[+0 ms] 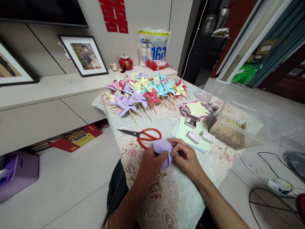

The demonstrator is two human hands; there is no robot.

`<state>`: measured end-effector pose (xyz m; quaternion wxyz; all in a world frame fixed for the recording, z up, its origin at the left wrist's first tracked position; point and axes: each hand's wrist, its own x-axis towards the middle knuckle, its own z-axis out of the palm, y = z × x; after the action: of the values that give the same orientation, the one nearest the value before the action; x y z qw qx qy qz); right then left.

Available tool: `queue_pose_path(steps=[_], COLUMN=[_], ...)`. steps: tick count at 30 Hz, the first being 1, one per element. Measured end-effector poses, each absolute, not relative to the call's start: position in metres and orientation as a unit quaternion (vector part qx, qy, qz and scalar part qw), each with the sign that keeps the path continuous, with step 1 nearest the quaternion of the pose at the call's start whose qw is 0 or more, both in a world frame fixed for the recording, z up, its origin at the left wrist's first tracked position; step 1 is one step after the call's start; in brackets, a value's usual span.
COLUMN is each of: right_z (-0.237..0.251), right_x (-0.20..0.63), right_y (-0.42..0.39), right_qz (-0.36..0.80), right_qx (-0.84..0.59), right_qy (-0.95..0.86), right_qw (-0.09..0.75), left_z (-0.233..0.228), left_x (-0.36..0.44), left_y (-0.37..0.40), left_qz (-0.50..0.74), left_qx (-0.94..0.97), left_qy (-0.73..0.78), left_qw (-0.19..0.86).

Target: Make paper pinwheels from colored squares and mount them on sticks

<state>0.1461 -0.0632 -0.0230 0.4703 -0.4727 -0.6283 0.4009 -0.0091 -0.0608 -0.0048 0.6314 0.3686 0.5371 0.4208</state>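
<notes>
Both hands meet over the near part of the table around a purple paper pinwheel [162, 145], its paper partly folded in toward the middle. My left hand [152, 162] pinches it from the left, thumb pressed near its centre. On the other side my right hand [186, 156] grips the paper with thumb and fingers. The fingertips hide part of the folds, and no stick shows on this piece. Scissors with red handles [149, 135] lie just beyond my left hand. Past them rests a pile of finished pinwheels [145, 87] on wooden sticks, in several colours.
Right of my hands, small white boxes [194, 136] and an opened box of metal pins [191, 122] sit on paper sheets [181, 130]. A clear plastic bin [247, 124] holds wooden sticks [232, 124]. Colored paper squares [197, 109] lie behind. Cables [269, 203] run over the floor.
</notes>
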Motion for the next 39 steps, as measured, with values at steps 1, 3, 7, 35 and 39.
queue_pose_path(steps=[1,3,7,35,39], right_z=[-0.0228,-0.0223,-0.0212,-0.0164,-0.0174], right_x=[0.1459,0.1456,0.1452,0.1442,0.1463], right_y=[-0.0631,-0.0629,-0.0629,-0.0641,-0.0654], right_qz=[0.399,0.396,0.392,0.368,0.375], right_qx=[-0.473,-0.472,-0.471,-0.468,-0.465], right_qy=[-0.63,-0.634,-0.64,-0.661,-0.655], right_qw=[0.469,0.468,0.463,0.458,0.462], left_z=[-0.0051,-0.0062,-0.007,-0.006,-0.0049], left_x=[-0.0093,-0.0093,-0.0095,-0.0085,-0.0089], left_y=[-0.0607,-0.0603,-0.0599,-0.0611,-0.0607], left_qz=[0.42,0.418,0.414,0.407,0.408], left_qx=[0.37,0.374,0.386,0.444,0.432], left_qy=[0.537,0.538,0.545,0.554,0.556], left_qw=[0.631,0.629,0.619,0.575,0.582])
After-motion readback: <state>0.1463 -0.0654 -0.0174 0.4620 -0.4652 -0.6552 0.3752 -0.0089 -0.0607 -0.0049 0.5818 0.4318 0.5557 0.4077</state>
